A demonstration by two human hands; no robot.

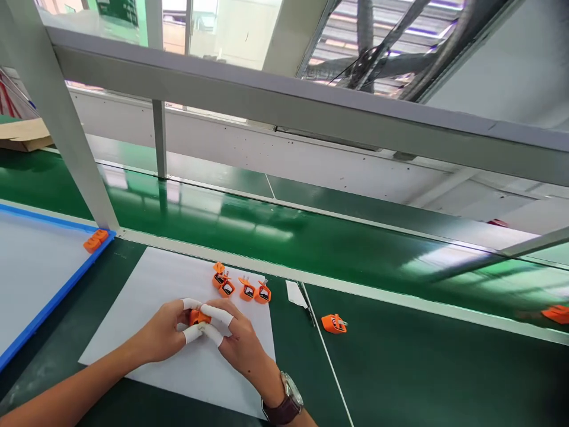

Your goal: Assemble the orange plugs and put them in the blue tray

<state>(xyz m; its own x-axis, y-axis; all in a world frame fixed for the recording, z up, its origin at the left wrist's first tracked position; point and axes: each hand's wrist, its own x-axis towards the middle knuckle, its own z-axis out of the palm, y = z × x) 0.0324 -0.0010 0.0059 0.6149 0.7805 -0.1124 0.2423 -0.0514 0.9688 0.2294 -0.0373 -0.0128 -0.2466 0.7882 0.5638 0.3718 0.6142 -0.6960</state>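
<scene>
Both of my hands meet over a white sheet (pixel 146 296) on the green bench. My left hand (pixel 166 332) and my right hand (pixel 233 338), fingertips in white finger cots, pinch one small orange plug part (pixel 198 317) between them. Just beyond my fingers a row of several orange plug parts (pixel 242 289) with metal prongs lies on the sheet's far edge. A watch sits on my right wrist.
Another orange plug part (pixel 334 323) lies on the green mat to the right, one (pixel 95 240) rests on the blue-edged board at left, one (pixel 558 313) at the far right. A green conveyor belt (pixel 284 231) runs behind; a grey frame post (pixel 57 118) stands left.
</scene>
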